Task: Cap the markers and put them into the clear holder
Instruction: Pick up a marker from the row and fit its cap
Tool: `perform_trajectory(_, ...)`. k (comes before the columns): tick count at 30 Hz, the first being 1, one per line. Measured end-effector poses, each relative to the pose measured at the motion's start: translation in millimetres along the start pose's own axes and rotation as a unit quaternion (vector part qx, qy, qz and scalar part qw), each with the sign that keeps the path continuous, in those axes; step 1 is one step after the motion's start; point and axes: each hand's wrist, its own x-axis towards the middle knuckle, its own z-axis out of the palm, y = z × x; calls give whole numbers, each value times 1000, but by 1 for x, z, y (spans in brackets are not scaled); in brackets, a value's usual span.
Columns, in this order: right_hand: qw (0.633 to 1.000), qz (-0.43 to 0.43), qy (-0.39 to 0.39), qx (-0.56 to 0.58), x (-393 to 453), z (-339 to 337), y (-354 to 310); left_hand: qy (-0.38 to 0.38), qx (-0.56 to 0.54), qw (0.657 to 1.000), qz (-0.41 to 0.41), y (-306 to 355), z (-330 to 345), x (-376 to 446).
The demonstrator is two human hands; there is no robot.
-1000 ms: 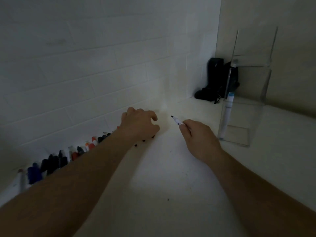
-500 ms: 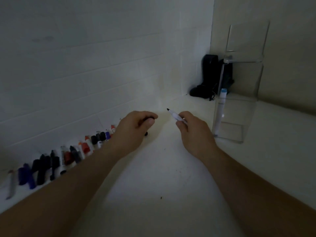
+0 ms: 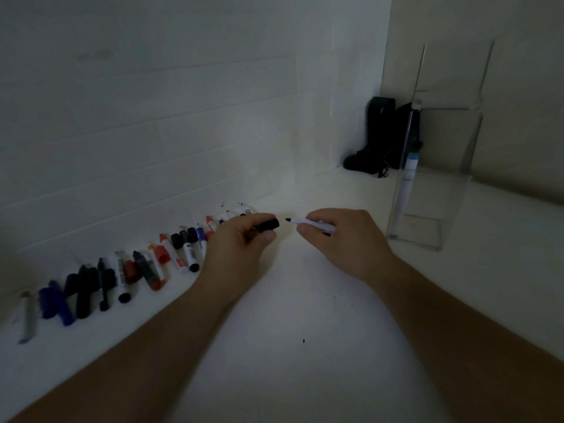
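Uncapped white marker (image 3: pixel 314 224) at frame centre, black tip facing a black cap (image 3: pixel 268 225); clear holder (image 3: pixel 427 190) (one capped marker inside) stands right.

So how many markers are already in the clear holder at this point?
1. A single capped marker with a light blue cap stands leaning in the front left corner of the clear holder. The clear walls show nothing else inside, though the dim light could hide something.
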Motion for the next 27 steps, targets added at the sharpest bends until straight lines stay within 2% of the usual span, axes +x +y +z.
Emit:
perform_trajectory(4,998,-44,-8,-36,2,5,2,2,26,1000,15,3,0,-1)
perform_trajectory(9,997,-58,-32,-50,3,9,6,-12,77,996,49,1,0,1)
perform_trajectory(13,994,-92,-19,-61,2,15,5,-28,87,993,69,-1,4,-1)
perform_trajectory(15,991,-105,-27,-83,3,14,2,-40,68,995,57,0,5,-3)
perform_trajectory(20,988,-123,-43,-85,3,4,4,-43,-28,998,-34,4,1,-4)
perform_trajectory(24,993,-107,-35,-43,3,1,3,-83,-157,981,-76,7,-4,-4)
perform_trajectory(27,991,-113,-64,-15,2,-9,-4,-125,-163,975,-80,6,-12,-3)
